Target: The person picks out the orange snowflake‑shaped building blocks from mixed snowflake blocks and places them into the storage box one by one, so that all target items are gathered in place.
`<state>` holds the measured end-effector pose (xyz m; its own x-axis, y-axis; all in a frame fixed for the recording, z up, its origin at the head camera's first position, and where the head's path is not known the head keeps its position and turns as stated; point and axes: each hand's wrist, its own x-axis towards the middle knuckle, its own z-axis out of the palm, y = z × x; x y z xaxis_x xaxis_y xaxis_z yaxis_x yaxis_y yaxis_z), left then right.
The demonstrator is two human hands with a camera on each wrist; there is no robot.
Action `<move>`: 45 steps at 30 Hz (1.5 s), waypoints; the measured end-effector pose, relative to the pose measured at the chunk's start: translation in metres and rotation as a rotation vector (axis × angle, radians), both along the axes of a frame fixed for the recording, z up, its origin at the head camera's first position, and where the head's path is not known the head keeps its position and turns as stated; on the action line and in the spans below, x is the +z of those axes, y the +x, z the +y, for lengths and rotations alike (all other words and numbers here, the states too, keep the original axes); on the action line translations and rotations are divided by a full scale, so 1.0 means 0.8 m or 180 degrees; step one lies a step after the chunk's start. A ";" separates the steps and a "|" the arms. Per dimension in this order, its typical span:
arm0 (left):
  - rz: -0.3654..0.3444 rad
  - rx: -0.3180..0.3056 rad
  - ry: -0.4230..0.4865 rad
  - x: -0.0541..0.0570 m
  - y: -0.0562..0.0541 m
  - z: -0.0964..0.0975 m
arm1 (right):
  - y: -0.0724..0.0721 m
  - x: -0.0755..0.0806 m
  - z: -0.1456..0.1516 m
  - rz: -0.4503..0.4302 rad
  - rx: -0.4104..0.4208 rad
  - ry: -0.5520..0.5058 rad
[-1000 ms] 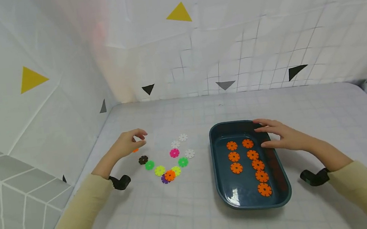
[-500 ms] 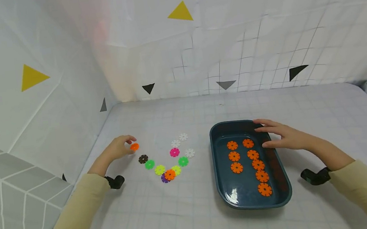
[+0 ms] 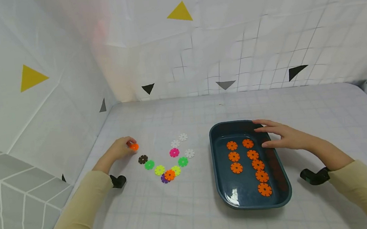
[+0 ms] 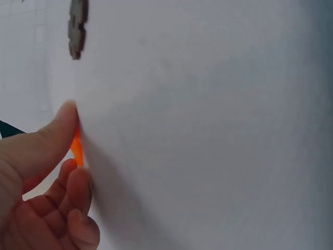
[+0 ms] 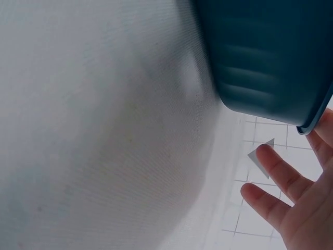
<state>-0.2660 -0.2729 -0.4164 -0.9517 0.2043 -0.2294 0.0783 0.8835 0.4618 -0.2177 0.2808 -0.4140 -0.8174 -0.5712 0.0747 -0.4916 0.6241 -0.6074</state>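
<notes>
At the left of the head view, my left hand [image 3: 122, 148] is low over the table beside an orange notched plastic disc [image 3: 134, 147]. In the left wrist view the thumb [image 4: 61, 130] and curled fingers pinch this disc [image 4: 77, 148] by its edges; part of it is hidden. My right hand [image 3: 282, 135] rests at the right rim of a dark teal tray [image 3: 218, 171], its fingers spread and fairly straight. Seen from the right wrist, fingertips reach the tray's rim [image 5: 306, 128] while two fingers stick out below. Several orange discs [image 3: 236, 167] lie in two columns inside the tray.
Between left hand and tray lie loose discs: brown [image 3: 143, 159], green [image 3: 149, 165], yellow [image 3: 159, 170], pink [image 3: 174, 152] and white [image 3: 189, 153]. An orange disc [image 3: 170, 175] overlaps a purple one [image 3: 164, 179]. A white sheet wall [image 3: 163, 56] stands behind the table.
My left hand has moved left and slightly down onto the orange disc, and its thumb and fingers have closed on it. The right hand and tray stay put.
</notes>
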 end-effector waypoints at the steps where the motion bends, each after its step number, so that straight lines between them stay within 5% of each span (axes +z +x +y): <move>1: -0.0012 0.0026 0.0007 -0.001 -0.001 0.000 | 0.000 0.000 0.000 0.0003 -0.0001 0.0007; 15: -0.0088 0.0074 -0.0081 -0.001 -0.009 0.002 | 0.002 0.002 0.000 0.0050 0.0068 0.0010; 24: 0.0047 0.0177 -0.0025 0.004 -0.002 0.003 | 0.003 0.003 0.000 0.0001 0.0056 0.0010; 37: -0.0076 0.0265 0.0126 0.014 0.003 0.007 | 0.003 0.000 0.001 0.0038 0.0075 0.0028; 45: 0.0036 0.0125 0.0210 0.026 0.007 0.016 | 0.002 0.001 0.001 0.0001 0.0057 0.0038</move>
